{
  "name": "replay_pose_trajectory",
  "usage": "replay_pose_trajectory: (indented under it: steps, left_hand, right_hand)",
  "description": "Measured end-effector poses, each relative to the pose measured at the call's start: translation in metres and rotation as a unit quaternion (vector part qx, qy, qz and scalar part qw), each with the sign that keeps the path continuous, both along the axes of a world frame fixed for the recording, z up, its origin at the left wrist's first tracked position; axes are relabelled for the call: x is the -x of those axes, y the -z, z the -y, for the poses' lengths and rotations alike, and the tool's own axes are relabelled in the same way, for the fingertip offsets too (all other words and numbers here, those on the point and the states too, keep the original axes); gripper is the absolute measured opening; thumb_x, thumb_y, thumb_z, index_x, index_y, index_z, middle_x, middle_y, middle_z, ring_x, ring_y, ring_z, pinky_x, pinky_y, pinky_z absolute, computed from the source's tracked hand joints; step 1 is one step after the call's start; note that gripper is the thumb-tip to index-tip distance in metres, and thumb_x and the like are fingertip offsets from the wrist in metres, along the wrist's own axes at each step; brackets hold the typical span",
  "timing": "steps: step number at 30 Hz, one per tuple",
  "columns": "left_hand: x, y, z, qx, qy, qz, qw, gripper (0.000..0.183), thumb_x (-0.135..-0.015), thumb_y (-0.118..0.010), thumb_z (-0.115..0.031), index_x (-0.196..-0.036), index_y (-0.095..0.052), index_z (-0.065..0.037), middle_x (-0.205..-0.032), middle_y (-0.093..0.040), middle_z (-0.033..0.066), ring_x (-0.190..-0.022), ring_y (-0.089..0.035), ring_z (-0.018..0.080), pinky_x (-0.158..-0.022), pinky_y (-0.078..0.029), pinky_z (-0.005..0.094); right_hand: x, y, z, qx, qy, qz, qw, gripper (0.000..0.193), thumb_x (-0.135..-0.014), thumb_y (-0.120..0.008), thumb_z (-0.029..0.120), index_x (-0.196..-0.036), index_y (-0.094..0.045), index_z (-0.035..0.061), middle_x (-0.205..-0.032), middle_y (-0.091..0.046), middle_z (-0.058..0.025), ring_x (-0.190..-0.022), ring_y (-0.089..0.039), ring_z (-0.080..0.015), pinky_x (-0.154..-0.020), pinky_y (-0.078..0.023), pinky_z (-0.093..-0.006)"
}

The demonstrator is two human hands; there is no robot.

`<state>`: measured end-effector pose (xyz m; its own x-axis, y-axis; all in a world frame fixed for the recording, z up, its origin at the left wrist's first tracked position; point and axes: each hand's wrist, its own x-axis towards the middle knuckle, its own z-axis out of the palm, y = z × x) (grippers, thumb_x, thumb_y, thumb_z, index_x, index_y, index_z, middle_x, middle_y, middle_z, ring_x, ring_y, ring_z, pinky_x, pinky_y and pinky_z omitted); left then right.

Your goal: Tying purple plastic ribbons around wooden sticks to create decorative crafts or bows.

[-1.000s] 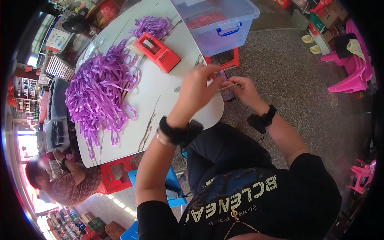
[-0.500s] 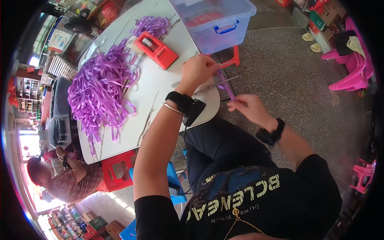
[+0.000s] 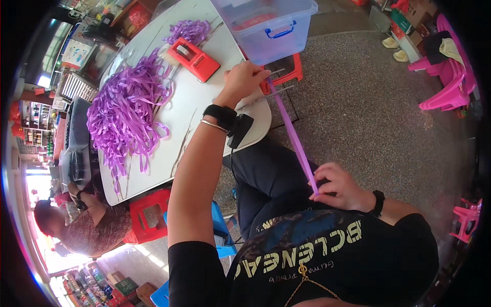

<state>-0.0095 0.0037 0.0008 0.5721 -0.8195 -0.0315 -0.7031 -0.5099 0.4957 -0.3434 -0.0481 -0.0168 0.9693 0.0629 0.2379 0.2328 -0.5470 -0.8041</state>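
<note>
Ribbon [image 3: 292, 130] is being held taut between both hands, running down and right from the left to the right. Its far end is being pinched by the left hand [image 3: 246, 79], fingers closed, just over the near right table edge. Its near end is being gripped between thumb and fingers by the right hand [image 3: 340, 188], in front of the torso and beside the lap; the other right fingers are being kept loosely curled. Two thin rods [image 3: 282, 92] are being seen sticking out beside the left fingertips; whether they are being touched cannot be told.

Left of the left hand, a big purple pile [image 3: 128, 110] is being supported by the table [image 3: 197, 120]. A small pile [image 3: 189, 31] is being seen farther off, past the red dispenser [image 3: 198, 62], which is being kept near the left hand, ahead and left. Beyond the left hand, slightly right, a clear bin [image 3: 286, 41] is being seen with a red stool [image 3: 292, 71] below. Black bands are being worn on both wrists, a bangle [image 3: 215, 126] on the left one too. Far right of both hands, a pink chair [image 3: 452, 77] is being seen. Far left, a co-worker [image 3: 89, 227] is being seen seated.
</note>
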Motion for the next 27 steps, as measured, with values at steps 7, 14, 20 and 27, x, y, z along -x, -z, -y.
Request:
replay_pose_trajectory:
  steps: [7, 14, 20, 27]
  left_hand:
    - [-0.004, 0.005, -0.006, 0.045, 0.001, -0.045, 0.998, 0.027, -0.076, -0.061, -0.039, -0.084, -0.069, -0.014, -0.076, -0.063, 0.0044, -0.076, -0.059, 0.0213, -0.071, -0.035, 0.0376]
    - [0.001, 0.002, -0.001, 0.024, -0.018, -0.029, 0.999, 0.027, -0.077, -0.061, -0.038, -0.084, -0.069, -0.014, -0.077, -0.064, 0.0035, -0.076, -0.059, 0.0203, -0.071, -0.034, 0.0368]
    - [0.001, 0.003, 0.000, 0.019, -0.022, -0.020, 0.999, 0.027, -0.077, -0.060, -0.038, -0.085, -0.069, -0.014, -0.078, -0.064, 0.0031, -0.078, -0.059, 0.0204, -0.073, -0.033, 0.0382]
    - [-0.001, 0.005, 0.000, 0.025, -0.017, -0.029, 0.999, 0.027, -0.077, -0.060, -0.039, -0.086, -0.069, -0.015, -0.078, -0.064, 0.0026, -0.079, -0.059, 0.0200, -0.074, -0.032, 0.0384]
  right_hand:
    - [0.012, 0.010, 0.001, -0.075, -0.012, -0.046, 0.996, 0.012, -0.072, -0.070, 0.017, -0.083, -0.070, 0.0117, -0.086, -0.057, -0.0002, -0.092, -0.051, -0.0193, -0.082, -0.041, -0.0315]
    - [0.018, 0.006, 0.001, -0.122, -0.017, -0.065, 0.990, 0.017, -0.074, -0.069, 0.016, -0.091, -0.069, 0.0127, -0.090, -0.054, -0.0011, -0.088, -0.050, -0.0156, -0.078, -0.042, -0.0282]
    - [0.022, -0.002, 0.003, -0.166, -0.034, -0.099, 0.981, 0.023, -0.074, -0.069, 0.015, -0.098, -0.068, 0.0136, -0.087, -0.045, -0.0011, -0.078, -0.046, -0.0116, -0.069, -0.040, -0.0238]
    - [0.013, -0.026, 0.008, -0.191, -0.081, -0.039, 0.977, 0.025, -0.075, -0.069, 0.019, -0.099, -0.069, 0.0132, -0.078, -0.045, 0.0002, -0.070, -0.045, -0.0123, -0.061, -0.038, -0.0236]
